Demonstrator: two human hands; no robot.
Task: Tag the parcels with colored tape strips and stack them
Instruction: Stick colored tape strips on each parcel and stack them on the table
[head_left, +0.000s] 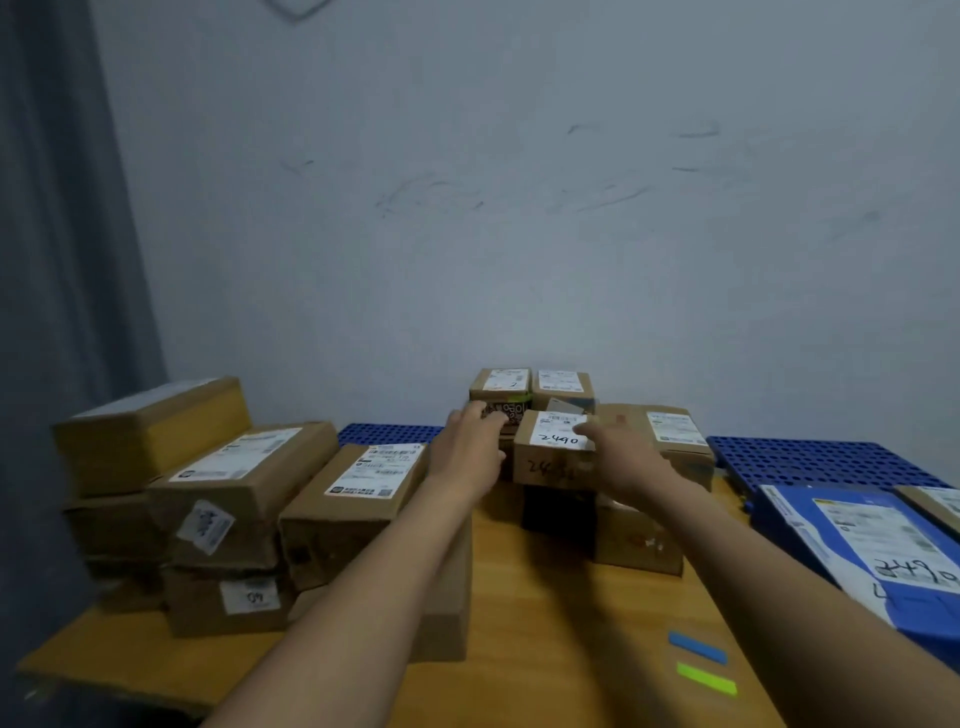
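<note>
Your left hand (470, 447), right hand (623, 460) flank box (545, 465); grip not readable, blur. Judge box light, stiff cardboard. Take opposite side walls, not slick label (557, 435).

The wooden table (571, 623) carries cardboard parcels: a stacked group (228, 603) at the left and a cluster of small boxes (639, 540) at the far middle. Along the back lie a left blue perforated panel (389, 432) and a right blue perforated panel (810, 460). A blue parcel (857, 551) sits at the right. Near the front right, a blue tape strip (696, 647) lies just beside a green tape strip (706, 678).
</note>
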